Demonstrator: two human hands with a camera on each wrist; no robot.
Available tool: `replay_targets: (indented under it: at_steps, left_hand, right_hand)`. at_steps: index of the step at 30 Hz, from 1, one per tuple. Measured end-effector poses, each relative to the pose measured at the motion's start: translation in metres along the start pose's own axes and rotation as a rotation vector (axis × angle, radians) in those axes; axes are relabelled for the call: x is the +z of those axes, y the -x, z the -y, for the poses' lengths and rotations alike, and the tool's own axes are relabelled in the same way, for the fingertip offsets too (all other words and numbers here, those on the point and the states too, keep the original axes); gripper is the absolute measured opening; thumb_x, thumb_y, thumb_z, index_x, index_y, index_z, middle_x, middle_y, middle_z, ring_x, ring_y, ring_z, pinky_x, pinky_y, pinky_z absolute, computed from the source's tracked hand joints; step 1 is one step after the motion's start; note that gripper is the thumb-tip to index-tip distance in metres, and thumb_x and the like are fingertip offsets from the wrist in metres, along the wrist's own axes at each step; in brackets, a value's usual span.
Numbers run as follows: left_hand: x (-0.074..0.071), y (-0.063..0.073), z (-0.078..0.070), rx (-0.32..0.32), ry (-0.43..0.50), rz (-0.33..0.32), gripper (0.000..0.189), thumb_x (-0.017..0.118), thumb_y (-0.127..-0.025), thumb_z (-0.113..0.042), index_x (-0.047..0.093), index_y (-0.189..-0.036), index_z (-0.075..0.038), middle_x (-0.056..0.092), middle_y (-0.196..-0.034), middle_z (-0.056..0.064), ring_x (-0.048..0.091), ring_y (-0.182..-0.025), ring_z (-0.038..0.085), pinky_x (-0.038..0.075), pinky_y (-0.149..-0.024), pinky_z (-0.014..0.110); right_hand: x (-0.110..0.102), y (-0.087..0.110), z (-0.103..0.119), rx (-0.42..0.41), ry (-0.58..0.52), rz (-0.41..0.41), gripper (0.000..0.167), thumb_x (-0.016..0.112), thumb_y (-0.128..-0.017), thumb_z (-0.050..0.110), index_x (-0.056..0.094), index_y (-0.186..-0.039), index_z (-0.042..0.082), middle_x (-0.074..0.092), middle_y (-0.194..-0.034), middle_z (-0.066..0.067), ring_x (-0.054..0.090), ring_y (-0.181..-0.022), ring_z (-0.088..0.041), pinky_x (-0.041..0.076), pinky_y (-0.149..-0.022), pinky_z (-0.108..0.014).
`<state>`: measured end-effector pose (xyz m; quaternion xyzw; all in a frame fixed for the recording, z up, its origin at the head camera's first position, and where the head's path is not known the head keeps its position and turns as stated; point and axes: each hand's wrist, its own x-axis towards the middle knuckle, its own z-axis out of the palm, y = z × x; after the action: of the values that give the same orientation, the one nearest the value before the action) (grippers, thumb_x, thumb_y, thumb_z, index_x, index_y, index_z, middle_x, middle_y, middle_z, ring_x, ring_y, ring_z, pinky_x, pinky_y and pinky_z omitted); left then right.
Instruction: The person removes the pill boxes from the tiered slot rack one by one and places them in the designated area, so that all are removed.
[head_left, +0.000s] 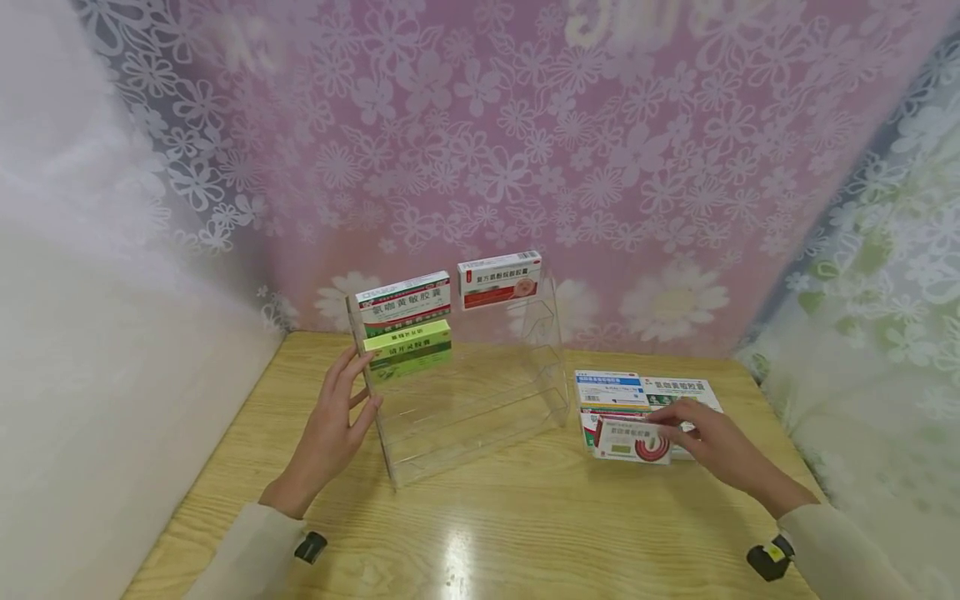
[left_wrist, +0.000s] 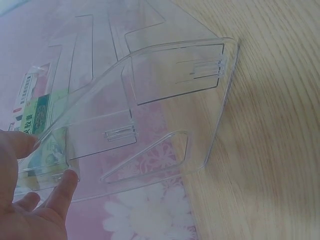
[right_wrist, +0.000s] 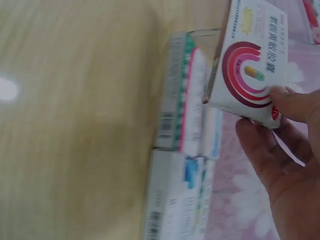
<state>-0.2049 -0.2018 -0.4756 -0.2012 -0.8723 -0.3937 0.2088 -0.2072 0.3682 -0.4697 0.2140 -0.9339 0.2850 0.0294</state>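
Note:
A clear plastic tiered display rack [head_left: 480, 417] stands on the table. My left hand [head_left: 333, 425] grips its left side, thumb and fingertips at the edges of the side panel [left_wrist: 165, 115]. On the rack's top tier are a white-green-red medicine box [head_left: 405, 304] at the left and a white-red medicine box [head_left: 500, 282] at the right. A lime-green medicine box [head_left: 411, 350] sits one tier lower, near my left fingers. My right hand [head_left: 701, 433] pinches a white medicine box with red arcs [right_wrist: 252, 65] at one end, tilted above other boxes.
Right of the rack, medicine boxes lie in stacks on the table, including a blue-white box [head_left: 611, 389] and a white-green box [head_left: 682, 388]. The wooden table [head_left: 540, 533] meets a pink flowered cloth [head_left: 480, 150] behind and pale walls at both sides.

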Motion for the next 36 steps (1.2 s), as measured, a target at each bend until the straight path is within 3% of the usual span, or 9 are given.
replay_targets:
  at_steps: [6,13,17,23,30,36]
  left_hand:
    - [0.000,0.000,0.000,-0.005,0.004,-0.003,0.072,0.066,-0.108,-0.002,0.033,-0.170,-0.014,0.020,-0.176,0.026,0.041,-0.154,0.050,0.063,-0.105,0.052]
    - [0.000,0.001,-0.004,-0.011,-0.002,0.000,0.071,0.066,-0.108,-0.002,0.033,-0.169,-0.012,0.021,-0.176,0.027,0.040,-0.154,0.051,0.063,-0.106,0.052]
    - [0.000,0.001,-0.005,-0.008,-0.001,0.000,0.070,0.065,-0.108,-0.001,0.033,-0.170,-0.011,0.021,-0.176,0.027,0.041,-0.154,0.052,0.062,-0.105,0.054]
    - [0.000,0.000,-0.002,0.000,-0.003,-0.002,0.072,0.066,-0.108,-0.002,0.032,-0.170,-0.013,0.020,-0.177,0.024,0.041,-0.155,0.049,0.062,-0.107,0.052]
    - [0.000,0.001,-0.002,-0.003,0.003,0.005,0.074,0.068,-0.107,0.000,0.032,-0.170,-0.012,0.019,-0.177,0.025,0.040,-0.155,0.049,0.062,-0.106,0.052]
    - [0.001,0.002,-0.001,-0.007,0.000,0.006,0.074,0.067,-0.107,0.000,0.031,-0.171,-0.013,0.018,-0.177,0.024,0.040,-0.156,0.049,0.062,-0.106,0.052]
  right_hand:
    - [0.020,0.019,-0.020,0.050,-0.068,0.114,0.017,0.068,-0.110,0.018,0.077,-0.124,0.019,0.072,-0.114,0.006,0.066,-0.100,-0.001,0.064,-0.078,-0.026]
    - [0.037,0.024,-0.021,0.131,-0.011,0.083,0.024,0.072,-0.108,0.024,0.075,-0.128,0.013,0.071,-0.117,0.000,0.071,-0.104,-0.014,0.067,-0.081,-0.026]
    - [0.046,0.030,-0.021,0.063,0.099,0.057,0.025,0.081,-0.101,0.025,0.079,-0.126,0.018,0.069,-0.119,0.002,0.068,-0.107,-0.019,0.067,-0.085,-0.034]
    - [0.060,0.039,-0.025,-0.092,0.306,0.113,0.028,0.088,-0.093,0.042,0.084,-0.118,0.032,0.064,-0.114,0.014,0.057,-0.099,-0.005,0.060,-0.081,-0.033]
    - [0.066,0.043,-0.033,-0.071,0.362,0.072,0.030,0.088,-0.093,0.026,0.086,-0.122,0.021,0.059,-0.100,0.018,0.046,-0.088,0.003,0.053,-0.072,-0.026]
    - [0.068,0.044,-0.036,-0.041,0.365,0.051,0.031,0.088,-0.093,0.028,0.085,-0.124,0.022,0.058,-0.100,0.018,0.046,-0.088,0.004,0.054,-0.072,-0.027]
